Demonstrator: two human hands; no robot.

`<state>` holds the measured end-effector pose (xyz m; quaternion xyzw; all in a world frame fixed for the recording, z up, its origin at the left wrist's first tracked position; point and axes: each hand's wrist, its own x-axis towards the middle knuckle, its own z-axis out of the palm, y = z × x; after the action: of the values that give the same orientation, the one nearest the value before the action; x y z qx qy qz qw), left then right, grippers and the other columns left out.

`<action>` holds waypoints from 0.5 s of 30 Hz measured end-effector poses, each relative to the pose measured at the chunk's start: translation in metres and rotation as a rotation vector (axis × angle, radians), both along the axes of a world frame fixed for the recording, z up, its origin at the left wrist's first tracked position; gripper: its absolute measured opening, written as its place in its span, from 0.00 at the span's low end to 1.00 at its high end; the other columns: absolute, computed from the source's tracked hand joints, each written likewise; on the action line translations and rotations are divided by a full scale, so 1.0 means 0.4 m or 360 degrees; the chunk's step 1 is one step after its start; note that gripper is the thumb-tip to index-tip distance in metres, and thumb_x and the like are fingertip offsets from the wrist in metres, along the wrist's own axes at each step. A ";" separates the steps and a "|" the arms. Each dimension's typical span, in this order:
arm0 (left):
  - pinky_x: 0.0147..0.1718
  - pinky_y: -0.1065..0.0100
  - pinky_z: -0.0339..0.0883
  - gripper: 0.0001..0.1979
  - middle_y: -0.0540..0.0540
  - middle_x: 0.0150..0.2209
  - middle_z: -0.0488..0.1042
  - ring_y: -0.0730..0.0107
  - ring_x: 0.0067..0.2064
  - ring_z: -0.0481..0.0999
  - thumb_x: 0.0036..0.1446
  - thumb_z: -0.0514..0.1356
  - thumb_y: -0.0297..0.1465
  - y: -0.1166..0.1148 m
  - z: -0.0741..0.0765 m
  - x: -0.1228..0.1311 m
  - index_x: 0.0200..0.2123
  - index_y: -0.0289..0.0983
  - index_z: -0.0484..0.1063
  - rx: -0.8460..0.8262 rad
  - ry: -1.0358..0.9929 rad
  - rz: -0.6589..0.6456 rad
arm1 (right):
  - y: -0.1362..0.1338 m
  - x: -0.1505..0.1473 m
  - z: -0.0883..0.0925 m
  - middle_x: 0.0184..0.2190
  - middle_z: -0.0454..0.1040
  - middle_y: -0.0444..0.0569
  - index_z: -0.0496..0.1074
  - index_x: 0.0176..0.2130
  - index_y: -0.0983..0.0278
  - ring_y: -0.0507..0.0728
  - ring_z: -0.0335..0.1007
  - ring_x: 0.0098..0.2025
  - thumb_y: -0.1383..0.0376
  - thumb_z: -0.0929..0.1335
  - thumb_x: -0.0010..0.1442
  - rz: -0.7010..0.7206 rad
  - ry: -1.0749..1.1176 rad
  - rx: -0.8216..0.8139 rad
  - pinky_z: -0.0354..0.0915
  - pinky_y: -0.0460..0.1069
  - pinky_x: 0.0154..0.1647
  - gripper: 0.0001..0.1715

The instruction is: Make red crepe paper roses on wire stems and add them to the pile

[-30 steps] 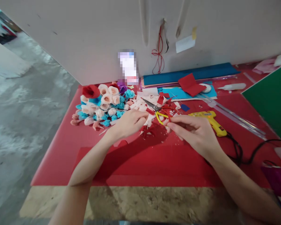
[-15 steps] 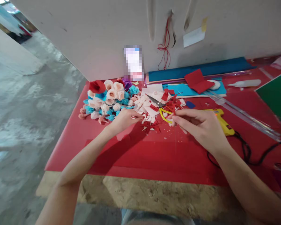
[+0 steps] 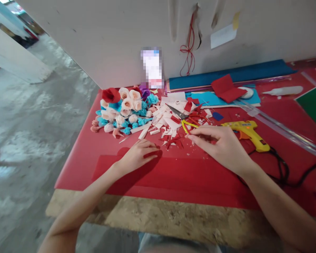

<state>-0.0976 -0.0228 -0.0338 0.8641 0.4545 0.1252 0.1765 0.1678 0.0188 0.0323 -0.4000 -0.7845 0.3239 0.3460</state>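
Note:
My left hand (image 3: 139,153) rests low over the red paper sheet (image 3: 179,172), its fingers loosely stretched to the right. A rounded red edge shows beside its wrist. My right hand (image 3: 222,146) has thumb and forefinger pinched close to the yellow handles of the scissors (image 3: 177,111). Anything between those fingertips is too small to make out. The scissors lie on a heap of white and red paper scraps (image 3: 162,117). Left of the heap are several paper flowers (image 3: 126,104) in white, blue, red and purple. Small white rolls (image 3: 144,130) lie above my left hand.
A yellow glue gun (image 3: 249,131) with a black cord lies beyond my right hand. Behind it are folded red paper (image 3: 228,89), blue paper (image 3: 204,99), clear plastic strips (image 3: 287,128) and a white bottle (image 3: 284,91). A blurred bright screen (image 3: 152,67) leans against the wall.
My left hand has moved down, away from the scraps and onto the red sheet, uncovering the white rolls. The red strip that stood up at my right fingertips no longer shows there.

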 end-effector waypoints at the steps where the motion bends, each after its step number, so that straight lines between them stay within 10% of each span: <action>1: 0.46 0.61 0.64 0.09 0.45 0.40 0.75 0.67 0.43 0.72 0.58 0.56 0.33 -0.007 -0.006 -0.001 0.40 0.39 0.73 0.0009 0.0003 -0.0004 | -0.001 0.000 0.000 0.28 0.75 0.43 0.73 0.29 0.65 0.48 0.68 0.26 0.68 0.66 0.56 0.0009 -0.0005 0.0018 0.61 0.41 0.25 0.06; 15: 0.52 0.58 0.54 0.05 0.50 0.34 0.78 0.70 0.39 0.73 0.57 0.57 0.31 -0.032 -0.051 -0.005 0.34 0.40 0.73 0.0189 -0.0064 0.0101 | 0.000 -0.010 -0.007 0.28 0.76 0.44 0.73 0.30 0.65 0.49 0.70 0.26 0.70 0.67 0.56 0.0023 -0.0059 0.0085 0.62 0.41 0.24 0.05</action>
<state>-0.0996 -0.0356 -0.0544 0.8556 0.4697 0.1746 0.1300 0.1639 0.0190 0.0295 -0.3909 -0.8020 0.2978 0.3395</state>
